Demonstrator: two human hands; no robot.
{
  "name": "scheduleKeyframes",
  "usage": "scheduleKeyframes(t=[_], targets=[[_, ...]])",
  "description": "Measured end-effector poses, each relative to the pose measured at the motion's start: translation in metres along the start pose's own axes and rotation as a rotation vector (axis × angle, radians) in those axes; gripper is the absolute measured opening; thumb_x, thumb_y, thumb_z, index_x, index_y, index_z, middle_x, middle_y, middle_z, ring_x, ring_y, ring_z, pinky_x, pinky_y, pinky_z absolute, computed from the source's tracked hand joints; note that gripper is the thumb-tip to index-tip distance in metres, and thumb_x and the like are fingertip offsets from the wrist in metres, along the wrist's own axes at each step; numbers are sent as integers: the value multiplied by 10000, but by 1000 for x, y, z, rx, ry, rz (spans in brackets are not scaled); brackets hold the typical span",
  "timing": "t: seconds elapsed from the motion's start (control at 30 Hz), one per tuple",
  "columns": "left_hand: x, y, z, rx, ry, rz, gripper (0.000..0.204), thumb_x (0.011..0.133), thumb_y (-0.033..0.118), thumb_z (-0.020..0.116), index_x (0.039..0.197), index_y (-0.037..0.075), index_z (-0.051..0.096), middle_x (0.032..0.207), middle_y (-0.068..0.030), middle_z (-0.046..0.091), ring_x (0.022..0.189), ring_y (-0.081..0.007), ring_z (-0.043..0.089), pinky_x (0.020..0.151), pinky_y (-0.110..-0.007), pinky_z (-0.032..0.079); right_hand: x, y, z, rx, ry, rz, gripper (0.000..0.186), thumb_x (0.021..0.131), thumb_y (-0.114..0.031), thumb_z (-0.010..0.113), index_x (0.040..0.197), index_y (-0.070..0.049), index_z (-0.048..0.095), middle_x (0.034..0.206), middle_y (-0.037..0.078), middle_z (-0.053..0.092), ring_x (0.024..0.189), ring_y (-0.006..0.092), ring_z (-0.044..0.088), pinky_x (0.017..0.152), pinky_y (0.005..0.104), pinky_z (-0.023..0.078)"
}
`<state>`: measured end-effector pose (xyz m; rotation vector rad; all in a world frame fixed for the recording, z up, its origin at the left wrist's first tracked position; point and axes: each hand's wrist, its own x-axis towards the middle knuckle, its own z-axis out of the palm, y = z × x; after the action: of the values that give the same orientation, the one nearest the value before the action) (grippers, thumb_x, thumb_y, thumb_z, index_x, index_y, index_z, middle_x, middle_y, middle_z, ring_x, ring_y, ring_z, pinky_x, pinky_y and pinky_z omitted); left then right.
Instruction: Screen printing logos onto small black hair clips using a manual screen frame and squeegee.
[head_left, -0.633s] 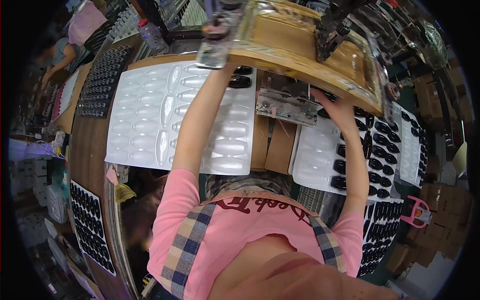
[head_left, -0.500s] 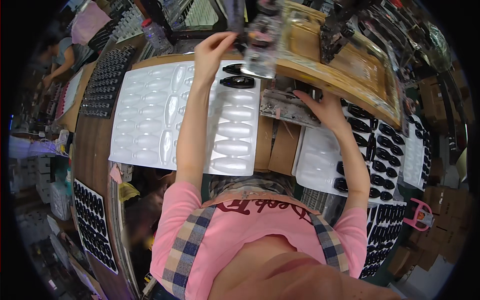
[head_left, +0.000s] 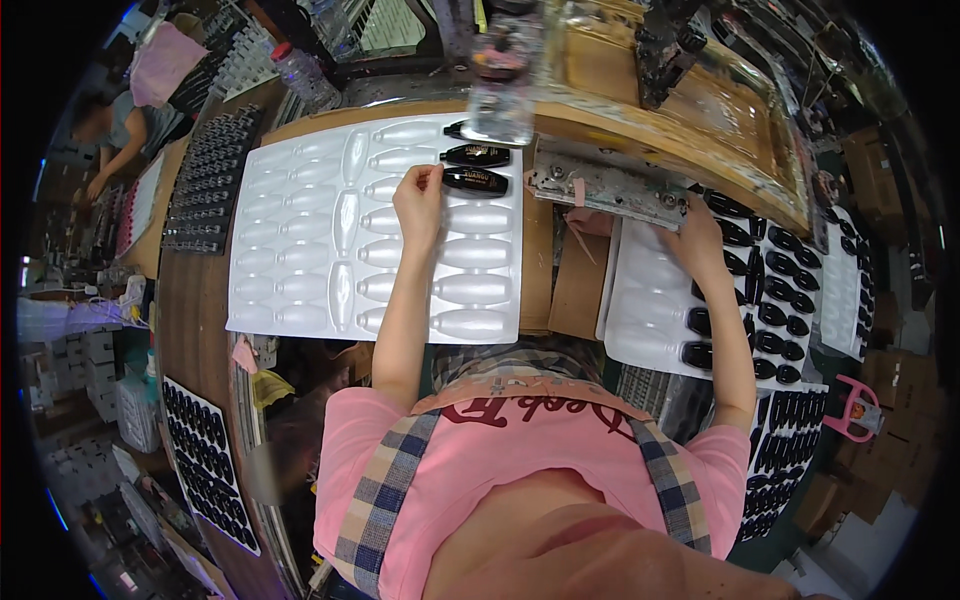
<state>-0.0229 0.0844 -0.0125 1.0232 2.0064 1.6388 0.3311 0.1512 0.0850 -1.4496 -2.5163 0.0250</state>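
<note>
My left hand pinches the narrow end of a glossy black bottle-shaped piece with pale lettering, which lies in a white moulded tray. Just beyond it are another such black piece and, partly covered, a third. My right hand is at the right end of a stained metal bar fixture. Its fingers are curled and partly hidden there, so what they hold cannot be made out. Beside that hand, a second white tray carries several black pieces along its right side.
A wooden-framed screen hangs over the fixture, with a blurred clear part at its left. A dark rack of small pegs and a red-lidded jar stand at left. Another person's arm shows far left.
My left hand has come down and nearer, and one more black piece now lies in the left tray. My right hand has shifted right, from the middle of the fixture to its end.
</note>
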Motion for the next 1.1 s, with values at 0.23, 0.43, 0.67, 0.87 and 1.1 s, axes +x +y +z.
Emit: scheduleKeyframes(t=[0.23,0.43,0.67,0.87,1.1], targets=[[-4,8,-9,264,127,311,174,777,102,569,912,-7,558,842,-138,567,802,-268,524,714,-345,398,-6,-2,-20,214,10,83,440,689,-161,657,1079,-31,500,762,106,546,644,243,548,611,312,437],[16,113,8,-115,-68,643,197,780,109,561,944,0,550,871,-127,575,829,-268,542,757,-365,415,-24,9,-46,598,203,124,518,713,-142,681,1169,-26,465,732,28,541,601,69,440,535,190,369],[62,107,84,401,-347,905,191,807,136,561,933,-7,576,881,-75,598,800,-153,557,726,-276,436,11,-13,-53,717,255,-18,464,715,-101,683,1132,-8,501,979,68,575,749,110,507,672,231,409],[75,132,30,-442,-327,444,197,824,138,559,944,-13,597,870,-44,607,780,-91,549,712,-219,433,51,-69,-42,450,67,-189,427,774,-335,622,990,27,557,897,161,599,769,232,556,720,284,426],[8,62,-51,-313,-38,133,182,800,119,606,864,-51,613,772,-53,610,707,-96,555,673,-208,439,25,-38,-42,531,-11,-49,397,825,-251,549,1074,53,494,1070,170,541,994,268,502,863,336,362]])
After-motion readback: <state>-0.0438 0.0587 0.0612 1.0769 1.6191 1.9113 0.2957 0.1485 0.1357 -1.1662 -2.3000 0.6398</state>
